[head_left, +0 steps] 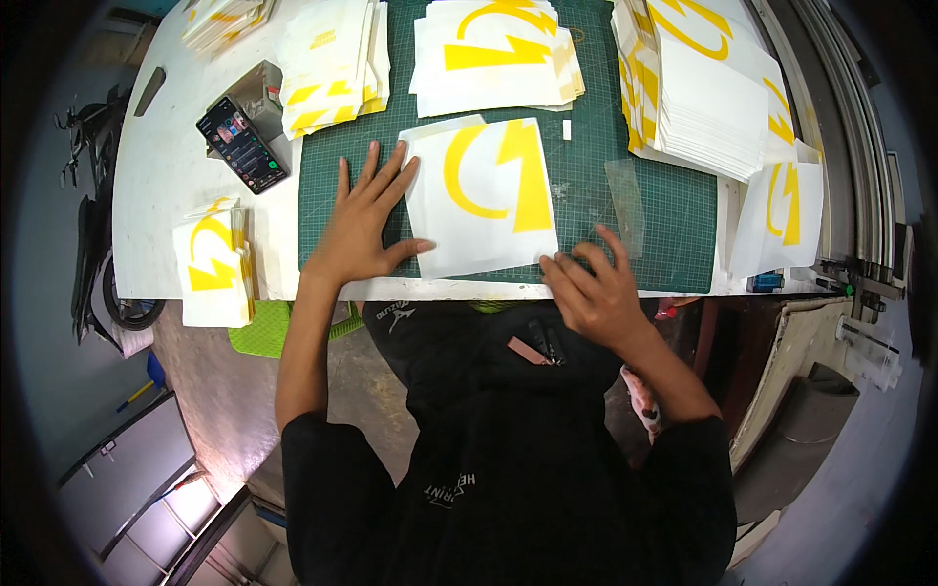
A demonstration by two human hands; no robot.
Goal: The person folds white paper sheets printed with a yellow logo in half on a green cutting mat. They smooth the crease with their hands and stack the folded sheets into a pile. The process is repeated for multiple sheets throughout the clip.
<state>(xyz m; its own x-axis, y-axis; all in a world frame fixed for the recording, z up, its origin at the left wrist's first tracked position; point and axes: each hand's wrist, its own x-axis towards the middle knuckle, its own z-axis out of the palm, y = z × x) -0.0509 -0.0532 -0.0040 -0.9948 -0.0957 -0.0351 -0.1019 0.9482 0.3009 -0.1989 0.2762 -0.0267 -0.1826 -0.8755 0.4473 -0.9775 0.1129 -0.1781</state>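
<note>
A white paper sheet with a yellow curved-and-bolt print [479,234] lies slightly turned on a green cutting mat [664,269]. Part of another white piece shows from under its top left edge. My left hand [362,234] is spread flat, its fingertips and thumb on the sheet's left side. At the sheet's lower right corner is my right hand [596,288], loosely bent, with its fingers apart and the nearest fingertips touching the corner. Whether anything is pinched there is hard to see.
Stacks of similar printed pieces stand at the back middle [489,83], back left [337,59], right [703,107] and near left [210,278]. A phone [239,145] leans on a grey box [264,93]. A clear plastic strip [625,205] lies on the mat.
</note>
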